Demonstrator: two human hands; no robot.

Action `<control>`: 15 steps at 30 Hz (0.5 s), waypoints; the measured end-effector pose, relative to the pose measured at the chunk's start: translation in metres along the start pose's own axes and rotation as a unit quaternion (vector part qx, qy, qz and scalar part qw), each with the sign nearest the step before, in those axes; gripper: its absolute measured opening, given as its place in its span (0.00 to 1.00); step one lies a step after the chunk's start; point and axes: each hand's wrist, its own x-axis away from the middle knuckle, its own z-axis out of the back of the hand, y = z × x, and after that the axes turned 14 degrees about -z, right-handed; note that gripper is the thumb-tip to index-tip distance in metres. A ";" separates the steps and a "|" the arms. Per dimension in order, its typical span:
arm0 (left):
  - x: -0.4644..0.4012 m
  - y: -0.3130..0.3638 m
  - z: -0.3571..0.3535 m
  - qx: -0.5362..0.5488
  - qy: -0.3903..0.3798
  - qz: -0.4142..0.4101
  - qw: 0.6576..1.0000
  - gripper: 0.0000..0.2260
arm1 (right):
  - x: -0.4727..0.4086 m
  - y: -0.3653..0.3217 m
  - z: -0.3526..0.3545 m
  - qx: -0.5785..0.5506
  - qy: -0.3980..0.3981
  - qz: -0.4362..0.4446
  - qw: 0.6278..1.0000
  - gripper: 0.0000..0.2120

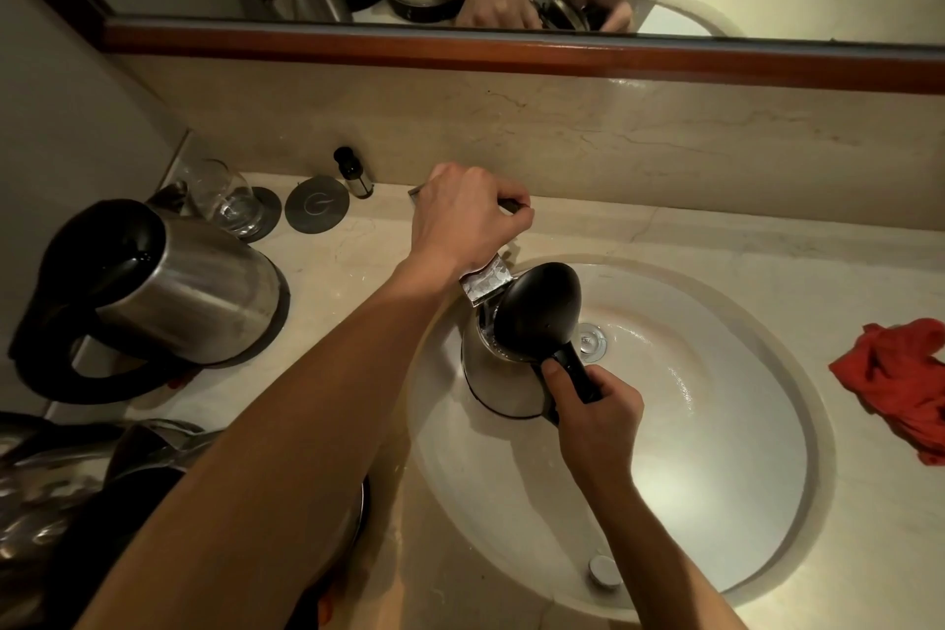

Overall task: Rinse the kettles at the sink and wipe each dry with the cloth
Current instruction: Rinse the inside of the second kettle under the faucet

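Your right hand (595,417) is curled round the black handle of the kettle (503,373), which stands under the tap (486,279) at the left of the sink (797,491), its black lid swung up. Your left hand (460,220) is closed over the tap lever at the back edge of the basin, just above the kettle's mouth.

The oval bowl lies open to the right of the kettle, with the drain (593,340) just beside the lid. The red cloth (900,381) lies crumpled on the worktop (741,240) right of the sink, well apart from your hands.

A second kettle (153,297), brushed steel with a black handle, stands on the worktop to the left, lid open. Behind it stand a glass (225,200) and a round grey coaster (317,208). The worktop is pale, veined stone.
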 end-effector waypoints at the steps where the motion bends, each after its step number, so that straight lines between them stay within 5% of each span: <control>1: 0.000 0.000 0.000 0.001 0.001 0.000 1.000 0.09 | 0.000 0.001 0.000 0.001 0.000 -0.001 1.000 0.31; 15: 0.000 0.002 0.003 -0.002 0.003 -0.005 1.000 0.09 | -0.002 0.004 -0.001 0.000 -0.004 -0.010 1.000 0.32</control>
